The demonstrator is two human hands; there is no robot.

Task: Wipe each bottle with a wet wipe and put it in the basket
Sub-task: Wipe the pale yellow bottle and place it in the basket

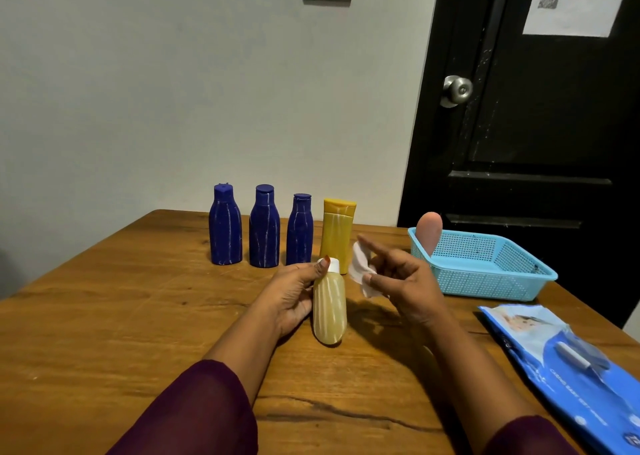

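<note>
Above table (104,316), pale bottle (329,310) upright, cap-up.

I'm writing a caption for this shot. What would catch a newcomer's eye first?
The two hands at centre: the left hand grips a pale yellow bottle, the right hand holds a white wipe. Behind them stand three blue bottles in a row, and a light blue basket sits to the right.

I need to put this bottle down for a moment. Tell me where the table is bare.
Bare wood lies left of the left hand, in front of the blue bottles. Crowded: the right side, with basket and wipes pack.
</note>
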